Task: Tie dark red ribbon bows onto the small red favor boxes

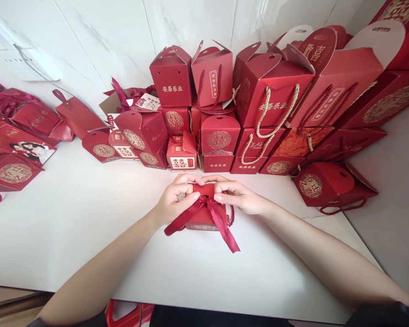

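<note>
A small red gift box (204,220) stands on the white table in front of me, with a dark red ribbon (221,223) tied at its top and two tails hanging down the front. My left hand (179,197) pinches the left side of the box's top flap, thumb in front and fingers behind. On the flap's right side my right hand (236,194) has the same kind of pinch. The index fingertips nearly meet behind the flap. A twisted red cord (231,215) shows at the box's right side.
Stacked red boxes (220,136) line the back wall. One red box (334,185) lies at the right. More boxes and ribbons (15,172) are heaped at the far left. The white table's (88,227) front edge runs below my forearms.
</note>
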### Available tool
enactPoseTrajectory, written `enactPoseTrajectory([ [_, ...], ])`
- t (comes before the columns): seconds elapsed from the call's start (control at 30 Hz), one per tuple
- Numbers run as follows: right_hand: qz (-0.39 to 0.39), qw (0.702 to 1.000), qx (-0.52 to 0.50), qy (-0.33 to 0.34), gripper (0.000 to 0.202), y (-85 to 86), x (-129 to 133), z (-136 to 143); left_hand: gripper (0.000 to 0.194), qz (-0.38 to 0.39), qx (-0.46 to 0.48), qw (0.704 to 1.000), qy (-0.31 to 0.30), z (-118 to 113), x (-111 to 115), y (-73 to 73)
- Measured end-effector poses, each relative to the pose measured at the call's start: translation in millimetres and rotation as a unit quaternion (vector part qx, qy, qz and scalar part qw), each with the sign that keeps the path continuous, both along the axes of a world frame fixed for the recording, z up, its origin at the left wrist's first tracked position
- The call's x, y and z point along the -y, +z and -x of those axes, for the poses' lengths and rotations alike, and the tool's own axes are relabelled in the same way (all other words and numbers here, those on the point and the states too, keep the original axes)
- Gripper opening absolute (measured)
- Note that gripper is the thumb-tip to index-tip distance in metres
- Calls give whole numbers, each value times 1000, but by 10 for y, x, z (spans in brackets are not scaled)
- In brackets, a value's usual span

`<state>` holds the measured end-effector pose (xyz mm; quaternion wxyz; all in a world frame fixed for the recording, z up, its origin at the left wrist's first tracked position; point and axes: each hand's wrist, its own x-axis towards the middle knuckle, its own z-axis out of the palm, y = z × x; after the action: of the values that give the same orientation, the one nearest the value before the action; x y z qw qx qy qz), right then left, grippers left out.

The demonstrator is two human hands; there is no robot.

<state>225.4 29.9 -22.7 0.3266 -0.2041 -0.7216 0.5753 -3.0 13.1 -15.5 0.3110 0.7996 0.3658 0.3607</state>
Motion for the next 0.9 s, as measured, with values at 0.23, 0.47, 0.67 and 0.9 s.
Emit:
enactPoseTrajectory([
  [0.23,-7,998,-5,-56,31,-5,-2,-6,31,-3,28,1000,14,21,2,-18],
  [0.47,-9,1000,-17,-17,36,96,-11,-23,39,29,34,999,-30,37,25,78],
  [0.67,0,999,-40,-13,32,18,-25,-9,30,54,37,998,-22,42,14,50],
  [0.9,51,994,-87,-37,32,-94,6,35,16,50,8,998,-43,79,7,51],
])
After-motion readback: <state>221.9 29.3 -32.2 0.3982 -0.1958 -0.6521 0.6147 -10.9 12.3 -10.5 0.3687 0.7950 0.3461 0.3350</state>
